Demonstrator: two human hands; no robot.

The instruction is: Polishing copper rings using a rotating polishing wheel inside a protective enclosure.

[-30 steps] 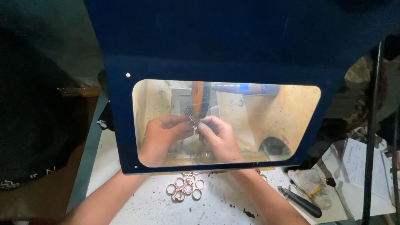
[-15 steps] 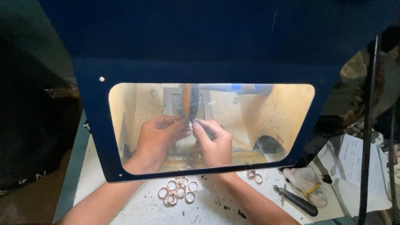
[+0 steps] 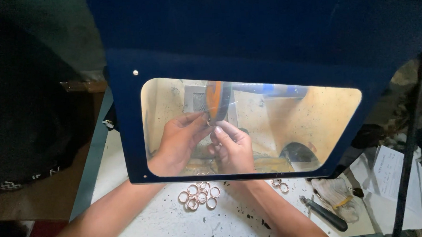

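Your left hand (image 3: 176, 143) and right hand (image 3: 232, 148) meet behind the clear shield window (image 3: 315, 123), fingertips pinched together on a small piece just below the orange wheel (image 3: 215, 100); what that piece is stays too small to tell. Keep both pinches tight and your wrists braced low, and present the piece to the wheel's lower edge with light pressure, fingertips clear of the rim. The loose copper-coloured rings (image 3: 198, 196) lie on the desk (image 3: 168, 224) just under your wrists, with a dark-handled tool (image 3: 325, 214) right of your right forearm.
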